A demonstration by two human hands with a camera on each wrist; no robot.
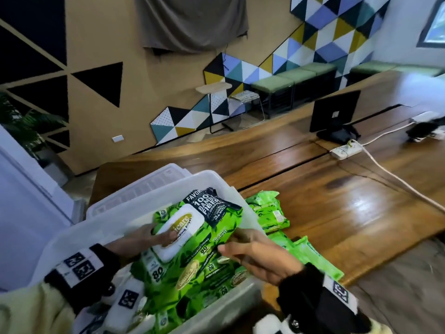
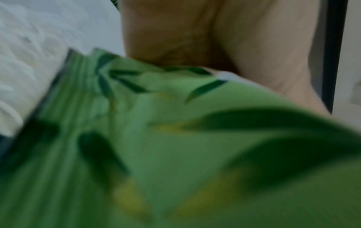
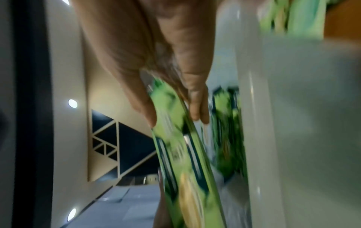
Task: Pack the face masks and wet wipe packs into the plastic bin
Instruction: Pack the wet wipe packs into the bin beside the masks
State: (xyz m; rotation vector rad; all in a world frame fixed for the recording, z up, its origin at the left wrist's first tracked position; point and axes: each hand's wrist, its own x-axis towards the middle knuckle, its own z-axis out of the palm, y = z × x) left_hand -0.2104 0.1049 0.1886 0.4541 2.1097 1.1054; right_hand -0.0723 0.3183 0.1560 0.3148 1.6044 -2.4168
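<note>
Both hands are holding one green wet wipe pack (image 1: pixel 192 227) over the translucent plastic bin (image 1: pixel 79 227), low and left of centre in the head view. The left hand (image 1: pixel 149 237) is reaching in from the lower left, its thumb lying across the pack's white flip lid (image 1: pixel 175 231) and its fingers hidden behind the pack. The left wrist view is blurred: it is showing only the green leaf-printed wrap (image 2: pixel 175 138) filling the lower frame and part of the left hand (image 2: pixel 195 35) above it. The right hand (image 1: pixel 255 256) is coming in from the lower right and is pinching the pack's right edge; in the right wrist view the thumb and fingers (image 3: pixel 197 108) are closing narrowly on the thin edge of the pack (image 3: pixel 175 138), with the bin's pale wall (image 3: pixel 293 123) just to the right.

More green wipe packs (image 1: pixel 204 280) are lying inside the bin beneath the held one. Other green packs (image 1: pixel 269 210) are lying on the wooden table (image 1: pixel 337 201), just beside the bin's right wall, right of centre. The bin's lid (image 1: pixel 144 184) is lying behind the bin, toward the upper left of it. Farther up on the right a dark monitor (image 1: pixel 334 112) is standing on the table, with a white power strip (image 1: pixel 346 149) and its cable (image 1: pixel 397 179) trailing toward the right edge. A patterned wall of coloured triangles (image 1: pixel 325 44) is filling the upper right.
</note>
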